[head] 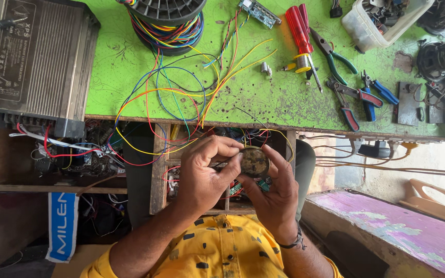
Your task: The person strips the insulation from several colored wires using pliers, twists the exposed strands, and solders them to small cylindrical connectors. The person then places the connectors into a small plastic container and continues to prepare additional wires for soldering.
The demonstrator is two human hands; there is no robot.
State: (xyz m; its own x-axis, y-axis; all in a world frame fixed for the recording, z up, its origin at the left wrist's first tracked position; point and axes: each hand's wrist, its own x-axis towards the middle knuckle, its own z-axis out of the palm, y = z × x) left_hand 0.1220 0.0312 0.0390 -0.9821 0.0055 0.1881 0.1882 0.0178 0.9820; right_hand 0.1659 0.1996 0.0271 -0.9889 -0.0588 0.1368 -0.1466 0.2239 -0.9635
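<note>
My left hand (204, 175) and my right hand (276, 193) meet in front of my chest, just below the edge of the green workbench (130, 62). Together they hold a small round, dull yellow-brown metal part (255, 162). The left thumb and fingers pinch its left side, where a thin dark tool or lead shows between the fingers. The right fingers cup it from the right and below. Thin coloured wires (181, 103) run from the part up over the bench edge to a black spool of wire (168, 23).
A grey finned metal box (39, 62) sits at the left. Red-handled screwdrivers (300, 31), pliers (338, 56) and cutters (374, 92) lie at the right, near a clear plastic tub (372, 25). Open wooden compartments (63, 154) under the bench hold wires and parts.
</note>
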